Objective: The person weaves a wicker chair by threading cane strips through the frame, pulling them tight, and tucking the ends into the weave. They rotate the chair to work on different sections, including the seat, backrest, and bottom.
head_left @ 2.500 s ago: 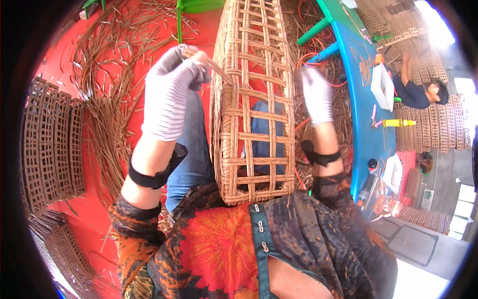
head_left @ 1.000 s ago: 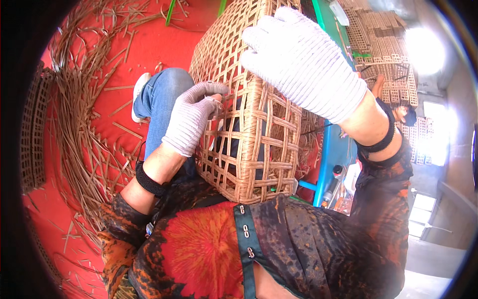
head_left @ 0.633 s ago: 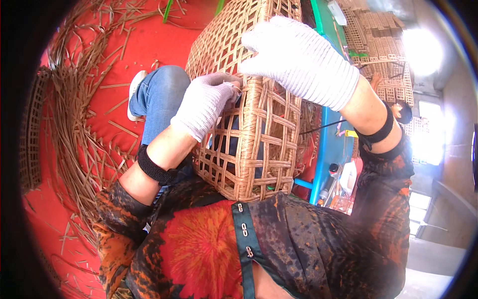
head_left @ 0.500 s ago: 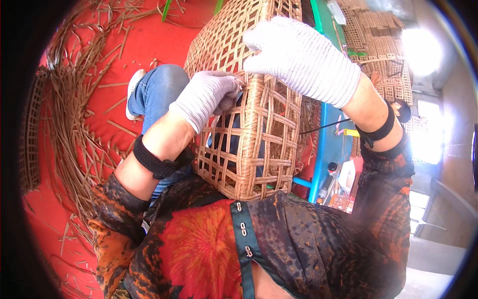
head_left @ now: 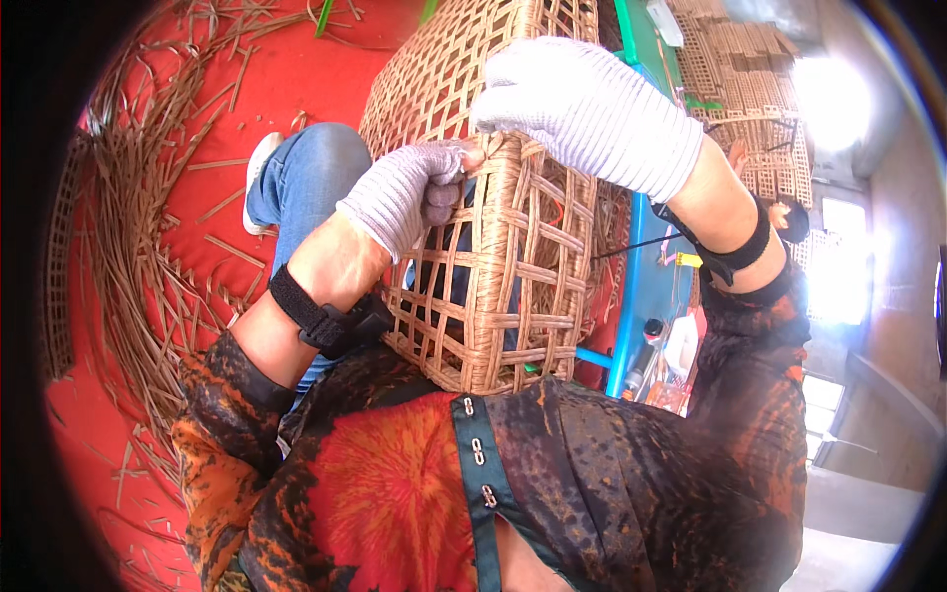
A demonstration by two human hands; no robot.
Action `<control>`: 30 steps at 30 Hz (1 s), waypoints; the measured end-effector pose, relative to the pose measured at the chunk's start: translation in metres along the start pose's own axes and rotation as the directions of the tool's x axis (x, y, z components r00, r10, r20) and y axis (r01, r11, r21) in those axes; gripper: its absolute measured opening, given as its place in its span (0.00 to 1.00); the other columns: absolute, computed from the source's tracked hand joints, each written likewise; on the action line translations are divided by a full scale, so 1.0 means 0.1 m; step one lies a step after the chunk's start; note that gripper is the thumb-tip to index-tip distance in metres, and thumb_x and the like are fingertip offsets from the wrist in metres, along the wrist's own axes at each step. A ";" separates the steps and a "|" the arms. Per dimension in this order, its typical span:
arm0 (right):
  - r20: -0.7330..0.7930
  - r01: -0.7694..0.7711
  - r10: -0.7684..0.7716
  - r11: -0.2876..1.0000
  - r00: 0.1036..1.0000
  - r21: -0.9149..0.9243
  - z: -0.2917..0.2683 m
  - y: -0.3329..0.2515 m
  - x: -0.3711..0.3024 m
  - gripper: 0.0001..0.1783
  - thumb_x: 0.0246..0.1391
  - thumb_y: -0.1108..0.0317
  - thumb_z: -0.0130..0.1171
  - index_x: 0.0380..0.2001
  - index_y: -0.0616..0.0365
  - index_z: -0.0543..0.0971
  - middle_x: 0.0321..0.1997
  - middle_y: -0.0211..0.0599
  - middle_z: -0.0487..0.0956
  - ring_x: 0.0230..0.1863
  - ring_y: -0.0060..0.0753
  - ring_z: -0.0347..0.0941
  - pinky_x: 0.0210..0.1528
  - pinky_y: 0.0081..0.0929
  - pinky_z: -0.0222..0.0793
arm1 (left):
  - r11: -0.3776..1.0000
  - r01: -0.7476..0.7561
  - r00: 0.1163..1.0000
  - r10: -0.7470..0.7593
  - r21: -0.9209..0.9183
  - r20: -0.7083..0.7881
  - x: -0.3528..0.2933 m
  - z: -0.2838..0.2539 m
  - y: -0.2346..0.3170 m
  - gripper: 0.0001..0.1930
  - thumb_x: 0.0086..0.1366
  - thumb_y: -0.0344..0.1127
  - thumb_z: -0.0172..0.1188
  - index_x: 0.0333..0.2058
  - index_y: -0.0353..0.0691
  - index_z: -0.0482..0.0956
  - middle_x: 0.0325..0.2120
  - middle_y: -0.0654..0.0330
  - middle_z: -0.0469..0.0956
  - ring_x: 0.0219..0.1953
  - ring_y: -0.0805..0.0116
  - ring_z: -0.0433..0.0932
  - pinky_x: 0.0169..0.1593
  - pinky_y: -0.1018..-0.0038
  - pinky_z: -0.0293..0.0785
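Basket (head_left: pixel 493 286) against the patterned shirt (head_left: pixel 612 483), its corner edge partly blocked by the right hand (head_left: pixel 592 109); left hand (head_left: pixel 406 192) beside it. Fingers curl on both; any pinch is hidden. Loose strips (head_left: pixel 138 237) lie left, a blue table (head_left: pixel 655 291) right.

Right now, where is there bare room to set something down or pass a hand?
Mostly bare red floor lies between the strip pile, the knee and the basket. The blue table has room just above the black-topped container. Crowded: the strip pile and the basket edge by the left hand and right hand.
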State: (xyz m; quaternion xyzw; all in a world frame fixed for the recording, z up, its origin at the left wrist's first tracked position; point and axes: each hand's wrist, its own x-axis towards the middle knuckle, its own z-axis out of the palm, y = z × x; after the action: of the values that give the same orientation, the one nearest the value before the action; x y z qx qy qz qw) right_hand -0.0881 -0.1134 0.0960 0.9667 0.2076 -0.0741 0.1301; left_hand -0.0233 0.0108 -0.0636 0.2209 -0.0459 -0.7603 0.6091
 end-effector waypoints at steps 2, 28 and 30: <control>-0.008 -0.010 0.009 0.999 1.000 -0.043 -0.03 -0.06 0.03 0.08 0.43 0.70 0.54 0.31 0.51 0.76 0.32 0.35 0.74 0.41 0.38 0.74 0.42 0.32 0.73 | 1.000 -0.013 1.000 0.013 0.009 -0.014 0.00 -0.01 -0.01 0.07 0.61 0.35 0.56 0.24 0.49 0.72 0.13 0.77 0.56 0.15 0.83 0.50 0.19 0.83 0.44; -0.059 -0.371 0.399 0.889 0.915 0.268 0.05 -0.39 -0.25 0.13 0.51 0.60 0.57 0.36 0.56 0.76 0.33 0.42 0.77 0.35 0.43 0.77 0.38 0.35 0.73 | 0.947 -0.148 0.963 0.204 0.285 -0.176 -0.08 0.03 -0.09 0.10 0.60 0.36 0.56 0.38 0.39 0.79 0.14 0.75 0.62 0.17 0.83 0.57 0.22 0.84 0.51; -0.068 -0.479 0.614 0.676 0.787 0.560 -0.04 -0.42 -0.39 0.18 0.51 0.58 0.60 0.42 0.57 0.76 0.38 0.39 0.78 0.37 0.35 0.76 0.40 0.29 0.72 | 0.939 -0.165 0.956 0.227 0.301 -0.185 -0.11 0.04 -0.13 0.11 0.60 0.35 0.56 0.39 0.37 0.80 0.14 0.74 0.64 0.17 0.83 0.58 0.22 0.84 0.52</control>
State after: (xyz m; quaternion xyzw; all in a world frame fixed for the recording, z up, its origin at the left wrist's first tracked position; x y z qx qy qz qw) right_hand -0.1402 -0.0899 0.0984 0.9831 -0.1063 0.0385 -0.1441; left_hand -0.0345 0.0238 -0.0609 0.3814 -0.1090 -0.6525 0.6457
